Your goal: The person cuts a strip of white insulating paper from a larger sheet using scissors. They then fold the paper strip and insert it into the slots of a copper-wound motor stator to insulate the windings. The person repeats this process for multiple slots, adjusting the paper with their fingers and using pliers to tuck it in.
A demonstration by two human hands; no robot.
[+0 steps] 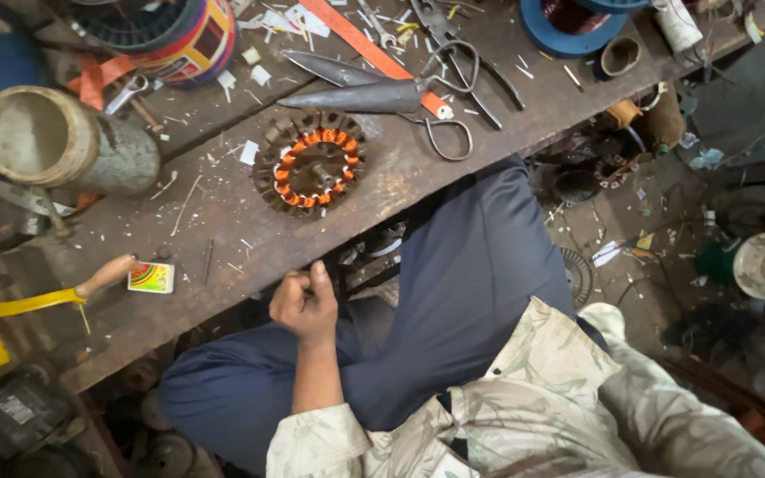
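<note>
My left hand is curled into a fist at the near edge of the worn wooden bench, thumb up, and I see nothing clearly in it. It rests just above my dark blue trouser leg. A round motor stator with orange-wrapped copper coils lies on the bench a short way beyond the hand, untouched. Large metal shears lie farther back, partly over an orange strip. My right sleeve runs out of the frame at the lower right, so the right hand is not visible.
A grey open-topped can lies at the left. A small colourful box and a yellow tool with a wooden handle sit near the bench's front. A blue spool of copper wire is at the back. Parts and scraps litter the floor at the right.
</note>
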